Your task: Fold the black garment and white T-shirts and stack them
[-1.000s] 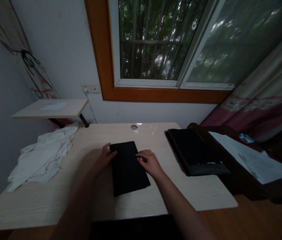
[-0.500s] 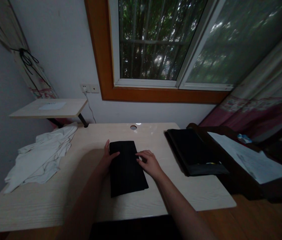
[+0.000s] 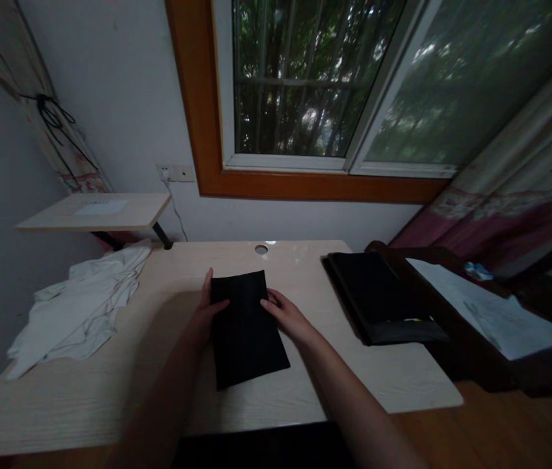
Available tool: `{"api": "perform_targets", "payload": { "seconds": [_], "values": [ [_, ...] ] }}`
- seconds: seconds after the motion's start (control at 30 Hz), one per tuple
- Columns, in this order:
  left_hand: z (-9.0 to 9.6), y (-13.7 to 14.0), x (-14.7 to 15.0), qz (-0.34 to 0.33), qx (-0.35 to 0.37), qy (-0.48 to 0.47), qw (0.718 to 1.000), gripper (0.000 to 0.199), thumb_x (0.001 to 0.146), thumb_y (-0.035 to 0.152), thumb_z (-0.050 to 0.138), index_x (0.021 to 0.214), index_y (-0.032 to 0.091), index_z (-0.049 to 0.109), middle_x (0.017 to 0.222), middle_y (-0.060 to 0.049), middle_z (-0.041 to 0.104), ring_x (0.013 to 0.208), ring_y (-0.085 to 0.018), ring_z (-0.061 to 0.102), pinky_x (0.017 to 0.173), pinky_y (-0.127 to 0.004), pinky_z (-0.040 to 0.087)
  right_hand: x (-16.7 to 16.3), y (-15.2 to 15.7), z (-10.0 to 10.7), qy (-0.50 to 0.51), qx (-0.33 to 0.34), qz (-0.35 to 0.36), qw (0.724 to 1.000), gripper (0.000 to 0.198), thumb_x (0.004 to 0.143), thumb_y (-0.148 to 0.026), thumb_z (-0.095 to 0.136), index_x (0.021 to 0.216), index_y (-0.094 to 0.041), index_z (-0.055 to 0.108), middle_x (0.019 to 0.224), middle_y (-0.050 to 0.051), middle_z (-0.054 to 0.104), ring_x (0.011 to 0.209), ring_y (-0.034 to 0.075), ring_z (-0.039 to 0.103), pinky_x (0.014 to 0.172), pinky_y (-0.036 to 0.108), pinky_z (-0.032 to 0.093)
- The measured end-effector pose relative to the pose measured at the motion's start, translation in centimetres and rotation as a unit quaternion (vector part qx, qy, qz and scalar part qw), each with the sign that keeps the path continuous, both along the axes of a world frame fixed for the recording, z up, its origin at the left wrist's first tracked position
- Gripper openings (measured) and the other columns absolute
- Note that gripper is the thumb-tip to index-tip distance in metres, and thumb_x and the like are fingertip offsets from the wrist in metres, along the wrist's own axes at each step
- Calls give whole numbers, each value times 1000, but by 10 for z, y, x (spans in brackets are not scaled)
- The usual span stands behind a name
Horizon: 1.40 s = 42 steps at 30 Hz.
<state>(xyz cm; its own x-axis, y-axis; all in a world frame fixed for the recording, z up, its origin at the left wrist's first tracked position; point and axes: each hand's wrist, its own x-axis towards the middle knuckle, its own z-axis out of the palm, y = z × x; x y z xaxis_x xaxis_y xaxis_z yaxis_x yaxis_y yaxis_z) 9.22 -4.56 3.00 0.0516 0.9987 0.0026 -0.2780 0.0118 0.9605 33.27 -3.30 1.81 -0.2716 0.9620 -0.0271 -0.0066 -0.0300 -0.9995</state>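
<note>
A flat black folded sheet (image 3: pixel 247 332), matte and roughly rectangular, lies at the middle of the desk; I cannot tell whether it is cloth or paper. My left hand (image 3: pixel 203 316) grips its left edge, thumb across the top face and fingers along the outer side. On the opposite edge, my right hand (image 3: pixel 286 312) pinches the upper right part, thumb on top with the other fingers partly hidden behind. The upper end of the sheet seems slightly raised toward the hands.
Crumpled white cloth (image 3: pixel 80 299) lies on the desk (image 3: pixel 354 384) at left, beside a small raised shelf (image 3: pixel 100 218). At right sits a stack of black folder-like items (image 3: pixel 378 293). Farther right, papers (image 3: pixel 485 306) rest on a dark surface. A window is behind.
My right hand has closed from a loose touch to a pinch on the sheet's right edge. The sheet's top right corner has risen slightly and its lower layers now line up.
</note>
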Motion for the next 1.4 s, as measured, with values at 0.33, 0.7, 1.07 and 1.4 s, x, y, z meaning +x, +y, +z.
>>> {"api": "perform_targets", "payload": {
  "seconds": [0.33,0.7,1.07,1.4],
  "values": [
    [8,-4,-5,-31,-10,-102,994,108,79,25,73,161,42,5,157,-4,48,135,-31,55,115,-55,42,-18,-9,20,128,-131,89,979,51,76,-45,84,119,-21,70,118,8,74,111,26,69,107,45,48],
    [5,0,-2,-51,8,-72,996,102,82,27,72,161,43,9,160,-2,44,143,-29,46,119,-55,36,-27,-17,2,173,-74,-49,981,58,65,-28,83,118,-27,59,119,5,73,109,28,69,98,46,53],
    [3,-1,-2,-60,4,-159,986,103,81,19,75,160,43,13,161,-4,41,148,-33,38,124,-59,22,-21,-9,-7,293,-102,-85,947,85,64,-22,89,138,-34,48,108,-1,74,102,22,70,96,39,51],
    [2,0,-10,-81,-12,-165,983,97,81,14,72,158,45,22,164,-1,36,147,-34,38,123,-60,25,-22,-21,2,236,-140,53,960,43,73,-33,88,111,-19,73,109,6,77,100,23,72,100,40,51]
  ]
}}
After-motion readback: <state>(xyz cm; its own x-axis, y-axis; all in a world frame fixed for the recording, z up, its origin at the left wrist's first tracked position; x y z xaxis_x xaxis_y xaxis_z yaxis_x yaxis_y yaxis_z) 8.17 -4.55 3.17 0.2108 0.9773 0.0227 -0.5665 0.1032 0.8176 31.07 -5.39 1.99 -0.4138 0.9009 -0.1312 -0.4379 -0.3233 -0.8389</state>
